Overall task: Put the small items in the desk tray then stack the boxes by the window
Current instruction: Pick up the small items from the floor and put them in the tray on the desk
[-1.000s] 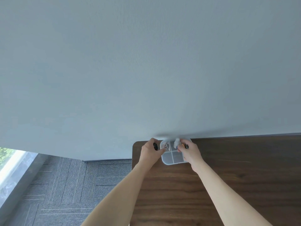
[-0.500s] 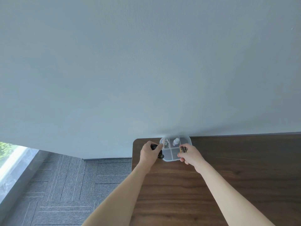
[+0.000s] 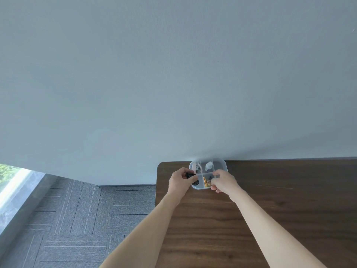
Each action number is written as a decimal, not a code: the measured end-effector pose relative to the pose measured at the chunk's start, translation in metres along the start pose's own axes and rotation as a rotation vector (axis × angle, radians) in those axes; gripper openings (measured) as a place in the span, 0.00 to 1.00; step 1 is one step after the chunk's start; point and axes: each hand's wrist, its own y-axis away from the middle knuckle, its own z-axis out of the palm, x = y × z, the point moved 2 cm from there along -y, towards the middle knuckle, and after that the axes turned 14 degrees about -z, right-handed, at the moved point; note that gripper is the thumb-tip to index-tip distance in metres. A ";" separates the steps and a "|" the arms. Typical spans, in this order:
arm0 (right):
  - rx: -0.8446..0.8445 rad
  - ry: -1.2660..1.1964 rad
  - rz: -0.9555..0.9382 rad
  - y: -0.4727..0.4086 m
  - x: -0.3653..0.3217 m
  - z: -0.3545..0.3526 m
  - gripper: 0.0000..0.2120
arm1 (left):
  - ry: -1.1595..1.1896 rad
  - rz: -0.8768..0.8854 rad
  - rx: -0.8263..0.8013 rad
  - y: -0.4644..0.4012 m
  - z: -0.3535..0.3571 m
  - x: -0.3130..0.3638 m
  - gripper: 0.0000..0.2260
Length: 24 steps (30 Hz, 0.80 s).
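Now pinching a black item [image 3: 190, 175] in left hand [image 3: 178, 180] over tray [image 3: 222, 163]; right hand [image 3: 224, 181] curled at near-right compartment, grip unclear.

Both hands have drawn back to the near compartments of the desk tray [image 3: 222, 163]; gold-coloured items [image 3: 208, 183] now lie under the right hand [image 3: 224, 181], whose fingers have spread.

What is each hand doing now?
Left hand: closed on a black cable.
Right hand: fingers pinched at the tray; holding anything cannot be told.
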 end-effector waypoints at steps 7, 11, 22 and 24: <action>0.059 -0.004 -0.012 -0.001 0.004 -0.005 0.22 | -0.087 0.044 0.007 -0.001 0.001 0.005 0.06; 0.104 -0.010 -0.028 0.004 0.005 -0.006 0.18 | -0.127 0.053 0.022 -0.002 0.001 0.005 0.04; 0.182 -0.068 -0.053 0.028 0.023 -0.010 0.10 | -0.219 -0.005 0.094 0.006 -0.015 -0.018 0.08; 0.127 -0.044 -0.041 0.040 0.025 -0.009 0.08 | -0.282 0.005 0.100 0.012 -0.020 -0.026 0.08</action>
